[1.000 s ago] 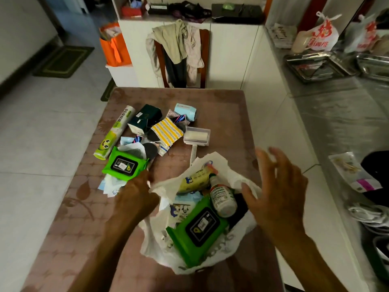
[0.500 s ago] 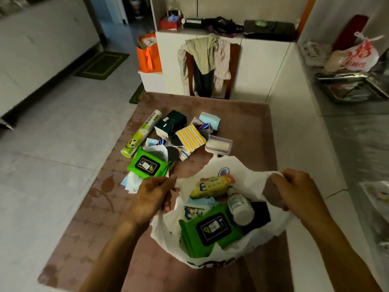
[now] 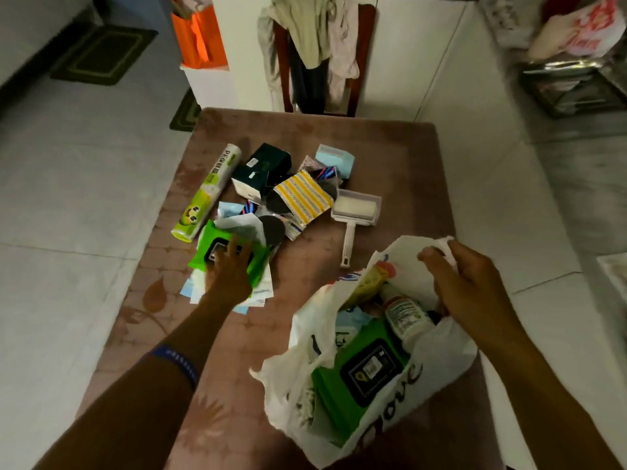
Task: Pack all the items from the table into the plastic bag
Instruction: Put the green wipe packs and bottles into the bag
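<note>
On the counter [image 3: 390, 147], the left hand [image 3: 228, 276] rests with fingers spread on a green wipes pack [image 3: 203, 247] amid the loose items. The right hand [image 3: 475, 286] pinches the plastic bag [image 3: 437, 374] rim, bag half filled.

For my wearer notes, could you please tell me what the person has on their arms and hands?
Both arms are bare with no sleeves in view. The left hand and right hand wear no gloves, and no rings show. The only item worn is a blue wristband with pale lettering, too blurred to read, round the left forearm.
</note>
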The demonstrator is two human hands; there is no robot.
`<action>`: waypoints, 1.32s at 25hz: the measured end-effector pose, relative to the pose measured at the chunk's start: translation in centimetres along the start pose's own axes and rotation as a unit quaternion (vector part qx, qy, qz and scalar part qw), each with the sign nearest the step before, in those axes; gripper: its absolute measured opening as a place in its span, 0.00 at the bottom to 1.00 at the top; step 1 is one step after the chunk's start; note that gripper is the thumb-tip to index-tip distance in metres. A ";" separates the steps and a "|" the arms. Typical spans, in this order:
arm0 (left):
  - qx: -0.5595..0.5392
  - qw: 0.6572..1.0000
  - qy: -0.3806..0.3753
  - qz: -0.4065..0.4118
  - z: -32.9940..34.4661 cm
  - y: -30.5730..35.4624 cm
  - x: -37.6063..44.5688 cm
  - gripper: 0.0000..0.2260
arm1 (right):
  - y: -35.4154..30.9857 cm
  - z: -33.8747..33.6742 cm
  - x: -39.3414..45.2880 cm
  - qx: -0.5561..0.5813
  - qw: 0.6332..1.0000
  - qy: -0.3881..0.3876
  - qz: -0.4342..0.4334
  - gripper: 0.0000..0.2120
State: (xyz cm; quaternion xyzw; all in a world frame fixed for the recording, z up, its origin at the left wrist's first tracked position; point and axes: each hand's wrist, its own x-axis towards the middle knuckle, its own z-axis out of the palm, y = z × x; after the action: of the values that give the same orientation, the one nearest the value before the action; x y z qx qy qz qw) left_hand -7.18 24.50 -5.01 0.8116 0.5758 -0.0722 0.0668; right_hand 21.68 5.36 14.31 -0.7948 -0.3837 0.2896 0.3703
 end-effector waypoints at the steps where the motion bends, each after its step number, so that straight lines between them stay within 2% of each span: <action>1: 0.046 0.998 0.017 0.044 0.6 -0.8 1.2 0.30 | 0.1 0.2 0.0 0.015 1.000 -0.001 0.007 0.09; 3: 0.088 0.994 0.021 0.067 1.2 -2.2 2.8 0.27 | 0.5 0.2 0.0 0.023 1.000 0.007 0.017 0.08; 5: 0.107 0.993 -0.029 0.039 0.1 -2.1 3.2 0.26 | 0.8 -0.1 -0.3 0.026 0.999 0.019 0.010 0.07; 6: 0.077 0.997 -0.030 0.008 -0.6 -1.9 3.1 0.28 | 0.9 -0.4 -0.5 0.031 0.999 0.024 0.008 0.07; 8: -0.093 0.993 -0.007 -0.075 -4.6 -0.6 1.1 0.34 | 0.8 -1.3 -0.9 0.061 0.998 0.031 0.010 0.08; 9: -0.219 0.971 0.023 -0.088 -7.2 0.1 -0.3 0.35 | 0.6 -1.8 -1.1 0.081 0.996 0.032 0.011 0.09; 11: -0.416 0.907 0.052 -0.021 -13.4 2.9 -5.3 0.31 | 0.2 -2.6 -1.6 0.124 0.992 0.021 0.017 0.13; 14: -0.523 0.838 -0.102 0.120 -19.4 11.0 -13.0 0.19 | -0.4 -3.5 -2.4 0.157 0.987 0.020 0.030 0.17; 15: -0.512 0.834 -0.143 0.145 -19.3 13.9 -14.2 0.17 | -0.5 -3.9 -2.6 0.162 0.986 0.020 0.028 0.18; 17: -0.419 0.879 -0.178 0.138 -17.1 18.7 -14.1 0.20 | -0.5 -4.8 -2.8 0.178 0.984 0.017 0.024 0.18; 19: -0.262 0.941 -0.178 0.117 -14.4 21.8 -12.3 0.27 | 0.1 -5.7 -3.0 0.191 0.981 0.018 0.017 0.17; 20: -0.195 0.959 -0.174 0.110 -13.7 22.6 -12.0 0.30 | 0.3 -6.1 -3.0 0.188 0.982 0.016 0.011 0.17; 21: -0.178 0.966 -0.149 0.113 -13.2 23.0 -12.1 0.31 | 0.5 -6.1 -3.0 0.181 0.983 0.013 0.004 0.16; 22: -0.204 0.964 -0.104 0.136 -13.2 22.8 -12.5 0.27 | 0.5 -5.9 -2.9 0.175 0.984 0.006 -0.001 0.15; 23: -0.289 0.944 -0.056 0.151 -13.5 21.9 -13.0 0.20 | 0.5 -5.5 -2.9 0.173 0.985 -0.004 0.000 0.15; 24: -0.406 0.904 -0.010 0.135 -14.0 20.4 -13.7 0.12 | 0.3 -4.9 -2.8 0.175 0.984 -0.014 0.003 0.14; 25: -0.513 0.853 0.037 0.090 -14.1 18.4 -14.1 0.07 | 0.1 -4.2 -2.6 0.180 0.983 -0.021 0.005 0.13; 26: -0.586 0.805 0.088 0.022 -13.5 15.8 -14.0 0.08 | -0.1 -3.6 -2.4 0.185 0.982 -0.025 0.004 0.13; 27: -0.613 0.777 0.131 -0.054 -12.0 13.1 -13.5 0.09 | -0.3 -3.0 -2.2 0.188 0.982 -0.026 0.002 0.13; 28: -0.587 0.784 0.160 -0.126 -10.1 10.2 -12.8 0.08 | -0.5 -2.4 -1.9 0.193 0.981 -0.028 0.002 0.13; 29: -0.527 0.813 0.165 -0.184 -7.8 7.4 -11.7 0.06 | -0.6 -1.9 -1.7 0.196 0.980 -0.031 0.003 0.14; 30: -0.462 0.847 0.138 -0.225 -5.2 5.0 -10.5 0.07 | -0.7 -1.5 -1.5 0.192 0.981 -0.034 0.004 0.14; 32: -0.362 0.897 0.043 -0.249 -1.0 2.3 -8.2 0.17 | -0.5 -1.0 -0.9 0.169 0.985 -0.027 0.000 0.16; 33: -0.314 0.921 0.006 -0.230 0.8 1.7 -7.2 0.25 | -0.2 -1.1 -0.7 0.155 0.988 -0.015 -0.003 0.17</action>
State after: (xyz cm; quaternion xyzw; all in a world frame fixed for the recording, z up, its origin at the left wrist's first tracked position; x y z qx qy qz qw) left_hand -7.93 17.10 -4.36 0.5949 0.7399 0.1041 0.2964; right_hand 22.02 4.46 15.25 -0.7225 -0.3420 0.3564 0.4838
